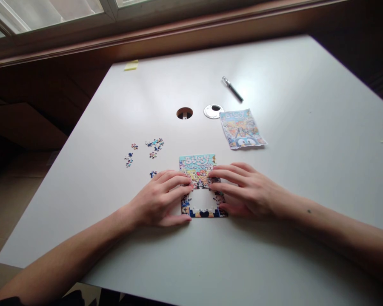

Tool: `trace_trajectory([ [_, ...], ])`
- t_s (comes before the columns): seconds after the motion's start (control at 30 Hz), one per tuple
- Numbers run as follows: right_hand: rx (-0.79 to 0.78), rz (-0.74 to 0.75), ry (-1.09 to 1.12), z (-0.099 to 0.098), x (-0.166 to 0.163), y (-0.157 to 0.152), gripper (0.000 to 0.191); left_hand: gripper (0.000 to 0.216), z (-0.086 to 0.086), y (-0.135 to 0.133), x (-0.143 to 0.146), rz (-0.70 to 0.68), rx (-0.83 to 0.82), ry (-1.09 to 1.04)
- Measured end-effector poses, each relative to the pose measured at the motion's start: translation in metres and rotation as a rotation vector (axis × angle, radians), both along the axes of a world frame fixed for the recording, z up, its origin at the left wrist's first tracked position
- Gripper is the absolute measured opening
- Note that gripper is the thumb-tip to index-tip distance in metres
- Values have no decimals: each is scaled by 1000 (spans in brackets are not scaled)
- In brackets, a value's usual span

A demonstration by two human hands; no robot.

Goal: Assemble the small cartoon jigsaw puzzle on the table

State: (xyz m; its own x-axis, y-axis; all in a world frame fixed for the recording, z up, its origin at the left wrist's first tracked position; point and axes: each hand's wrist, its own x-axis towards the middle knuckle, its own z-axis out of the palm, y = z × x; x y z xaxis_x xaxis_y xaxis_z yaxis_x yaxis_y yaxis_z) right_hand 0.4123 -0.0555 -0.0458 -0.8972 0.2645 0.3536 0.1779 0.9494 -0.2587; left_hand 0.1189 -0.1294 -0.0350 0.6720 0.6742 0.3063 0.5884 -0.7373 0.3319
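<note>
A partly assembled jigsaw puzzle (198, 162) lies flat on the white table (306, 136), between its near edge and a round hole (180, 113) in the top. The puzzle's upper part shows the lettering "Bluey"; below it, a white gap is framed by pieces at both sides and along the bottom.

The left hand (159, 197) is unclenched, its fingertips resting on the puzzle's left side and its thumb by the near left corner. The right hand (253, 189) is likewise unclenched, fingers spread over the right side; whether either pinches a piece cannot be told.

One loose piece (153, 174) lies just beside the left hand. Farther toward the table's left edge are a cluster of puzzle pieces (158, 143) and a smaller group (129, 160).

Beyond the right hand, a creased "Bluey" picture sheet (241, 127) lies next to a round metallic hole cover (210, 112). A dark pen (233, 91) lies aslant nearer the far edge, and a yellow sticky note (131, 65) sits by the far left corner.
</note>
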Motion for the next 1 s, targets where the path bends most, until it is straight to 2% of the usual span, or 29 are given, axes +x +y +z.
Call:
trace_trajectory([
  [0.6, -91, -53, -35, 3, -1, -2, 30, 48, 1, -1, 1, 3, -76, 15],
  [0.77, -139, -39, -48, 5, -1, -2, 34, 45, 3, -1, 0, -10, -96, 16],
  [1.0, -118, -58, -45, 7, -3, -4, 38, 44, 4, -2, 1, 11, -106, 19],
])
